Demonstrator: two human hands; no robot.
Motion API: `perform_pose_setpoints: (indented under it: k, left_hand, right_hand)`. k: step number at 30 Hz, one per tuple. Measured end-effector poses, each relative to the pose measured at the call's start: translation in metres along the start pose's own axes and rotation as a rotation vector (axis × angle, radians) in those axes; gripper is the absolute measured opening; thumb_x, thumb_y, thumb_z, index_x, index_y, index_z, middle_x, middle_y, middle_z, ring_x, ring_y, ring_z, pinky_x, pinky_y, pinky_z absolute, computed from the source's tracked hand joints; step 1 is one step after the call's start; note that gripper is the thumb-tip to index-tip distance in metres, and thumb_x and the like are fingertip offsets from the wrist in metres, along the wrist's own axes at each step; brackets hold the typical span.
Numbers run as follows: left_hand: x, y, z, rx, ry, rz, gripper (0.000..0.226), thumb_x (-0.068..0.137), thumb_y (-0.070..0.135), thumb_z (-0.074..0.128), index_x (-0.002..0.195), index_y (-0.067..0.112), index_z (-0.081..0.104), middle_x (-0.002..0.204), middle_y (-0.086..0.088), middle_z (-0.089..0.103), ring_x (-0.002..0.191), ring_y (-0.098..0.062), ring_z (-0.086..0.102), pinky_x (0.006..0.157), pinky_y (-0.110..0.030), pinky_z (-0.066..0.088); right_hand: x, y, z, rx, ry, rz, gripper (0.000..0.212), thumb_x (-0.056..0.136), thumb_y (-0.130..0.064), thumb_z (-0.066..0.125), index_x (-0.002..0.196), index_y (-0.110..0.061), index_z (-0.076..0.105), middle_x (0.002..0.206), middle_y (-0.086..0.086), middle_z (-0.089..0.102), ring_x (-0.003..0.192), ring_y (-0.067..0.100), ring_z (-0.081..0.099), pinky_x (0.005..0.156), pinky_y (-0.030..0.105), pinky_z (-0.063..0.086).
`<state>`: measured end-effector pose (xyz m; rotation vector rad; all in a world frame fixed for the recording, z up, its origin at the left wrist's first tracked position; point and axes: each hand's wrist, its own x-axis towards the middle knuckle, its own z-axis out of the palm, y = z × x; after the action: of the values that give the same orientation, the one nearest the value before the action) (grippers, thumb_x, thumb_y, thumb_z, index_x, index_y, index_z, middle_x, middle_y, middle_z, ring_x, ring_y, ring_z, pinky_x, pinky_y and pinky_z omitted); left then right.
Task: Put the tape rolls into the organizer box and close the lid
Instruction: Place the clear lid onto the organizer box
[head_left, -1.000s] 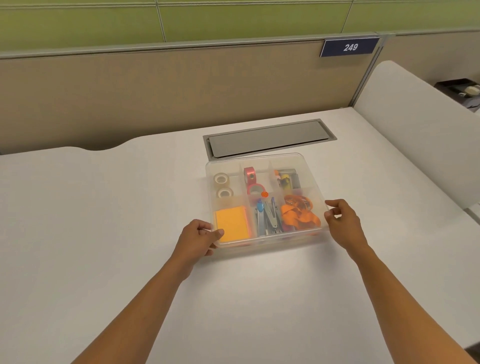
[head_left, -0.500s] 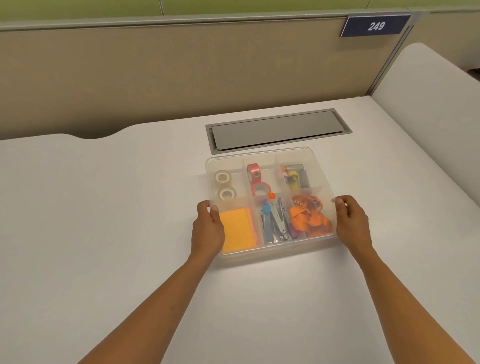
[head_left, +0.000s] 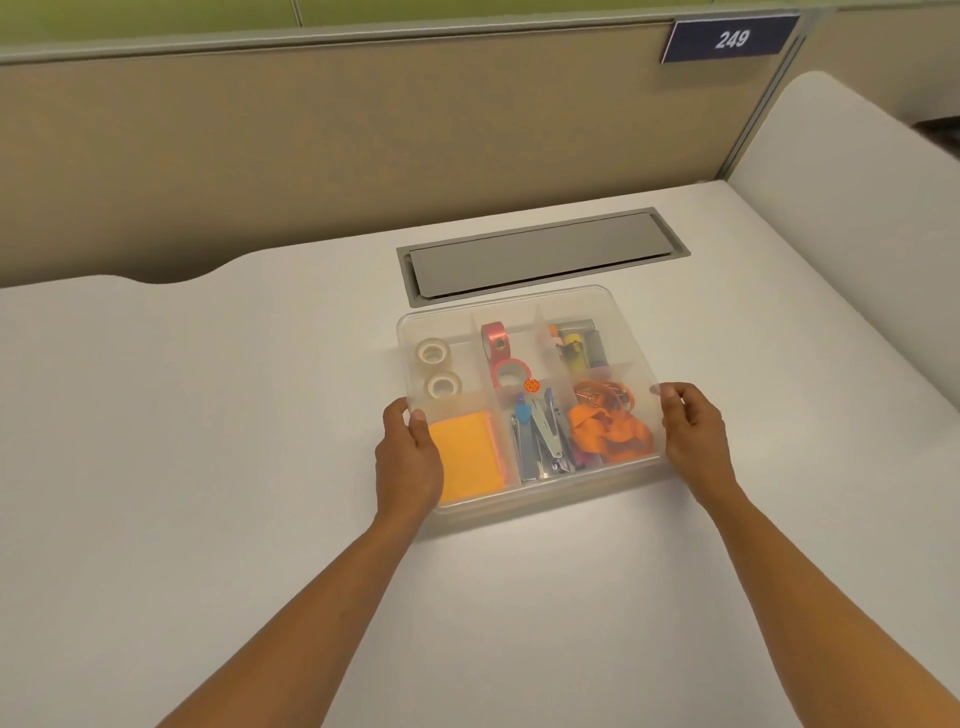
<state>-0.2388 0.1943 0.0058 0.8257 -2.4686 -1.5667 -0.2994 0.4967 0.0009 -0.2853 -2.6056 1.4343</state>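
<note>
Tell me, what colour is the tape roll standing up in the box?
Pink, seen in the head view: the upright tape roll.

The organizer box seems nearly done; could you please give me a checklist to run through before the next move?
1. Clear tape rolls inside the organizer box, far left compartment: ok.
2. Red tape rolls in the middle compartment: ok.
3. No tape left out on the desk: ok within view.
4. Lid on the box: cannot tell; the top looks glossy.
5. Left hand and right hand on opposite sides: ok.
6. Lid latched: cannot tell.
</note>
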Motion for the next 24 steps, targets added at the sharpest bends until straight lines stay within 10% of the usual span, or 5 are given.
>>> perform_pose_setpoints:
  k: [8, 14, 24]
  left_hand:
    - [0.024, -0.004, -0.023, -0.15, -0.085, -0.176, 0.05, 0.089, 0.05, 0.054, 0.131, 0.025, 0.042, 0.095, -0.002, 0.059, 0.086, -0.024, 0.062, 0.079, -0.04, 0.049]
    - [0.048, 0.02, -0.019, 0.122, 0.124, 0.192, 0.055, 0.091, 0.043, 0.056, 0.138, 0.017, 0.043, 0.139, -0.005, 0.046, 0.121, -0.023, 0.051, 0.096, -0.04, 0.046]
    - [0.094, 0.033, 0.014, 0.702, -0.124, 0.452, 0.087, 0.087, 0.072, 0.023, 0.154, 0.018, 0.012, 0.164, -0.006, 0.002, 0.15, -0.023, -0.006, 0.121, -0.045, -0.002]
  right_hand:
    - [0.012, -0.021, -0.002, -0.429, 0.079, -0.023, 0.032, 0.092, -0.032, 0.041, 0.119, -0.025, 0.056, 0.099, 0.002, 0.063, 0.088, 0.026, 0.059, 0.078, 0.038, 0.045]
    - [0.055, -0.046, 0.027, -0.527, -0.058, -0.359, 0.049, 0.098, -0.04, 0.038, 0.14, -0.015, 0.04, 0.144, 0.01, 0.045, 0.131, 0.028, 0.041, 0.105, 0.044, 0.034]
    - [0.107, -0.046, 0.064, -0.689, -0.316, -0.433, 0.079, 0.088, -0.07, 0.019, 0.149, -0.019, 0.022, 0.159, 0.001, 0.017, 0.146, 0.016, 0.011, 0.109, 0.027, 0.006]
